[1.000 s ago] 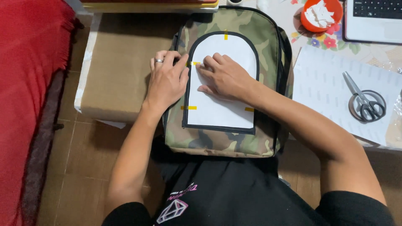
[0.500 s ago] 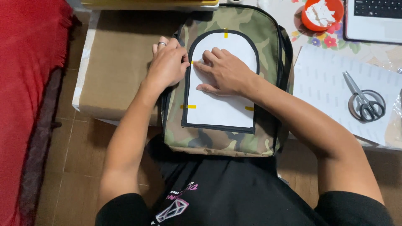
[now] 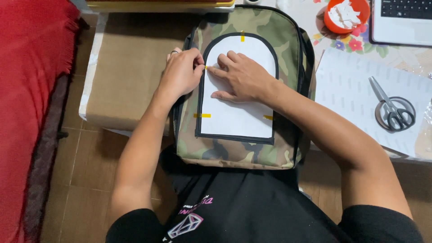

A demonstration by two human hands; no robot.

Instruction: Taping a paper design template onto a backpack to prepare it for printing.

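Nearby, orange bowl [image 3: 347, 15] full of white scraps [image 3: 344, 11].

brown wrapped parcel [image 3: 128, 74], rectangular, upper left of centre, beside backpack; orange round tub [image 3: 346, 15], white scraps inside, top right; possibly a laptop [image 3: 402, 20], grey, top right corner

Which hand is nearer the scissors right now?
Right. The right hand lies flat on the white paper, closer to the scissors; the left hand sits at the backpack's far edge.
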